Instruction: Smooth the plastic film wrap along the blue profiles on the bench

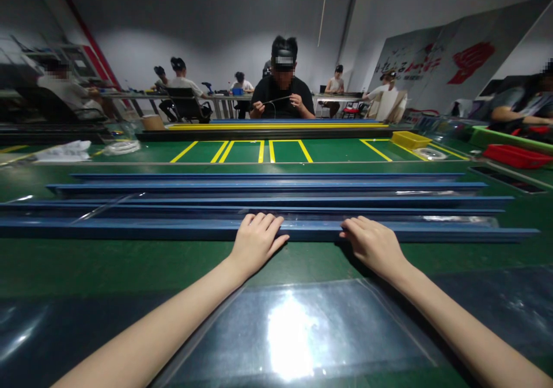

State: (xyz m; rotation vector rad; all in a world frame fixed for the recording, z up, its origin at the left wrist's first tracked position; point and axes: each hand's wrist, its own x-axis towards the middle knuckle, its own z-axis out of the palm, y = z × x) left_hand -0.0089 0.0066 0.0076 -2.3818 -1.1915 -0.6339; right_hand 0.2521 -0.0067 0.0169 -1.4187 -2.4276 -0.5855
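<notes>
A long blue channel strip (315, 234) lies across the bench nearest me. My left hand (258, 239) is closed over its front wall, fingers bent over the top edge and thumb along the front. Further right, my right hand (375, 243) pinches the same wall with curled fingers; its fingertips are partly hidden. Between the hands, clear plastic film (298, 220) shows inside the channel. Several more blue channels (276, 186) lie parallel behind it, some with clear film in them. In front of me a wide clear plastic sheet (207, 330) covers the bench edge and reflects a bright light.
The green bench top (332, 152) carries yellow tape lines. Beyond are yellow strips (276, 126), a yellow tray (409, 140), a red tray (516, 156), a phone-like dark slab (507, 179) and a coil (121, 147). A person (283, 91) opposite holds a thin strip; others sit farther back.
</notes>
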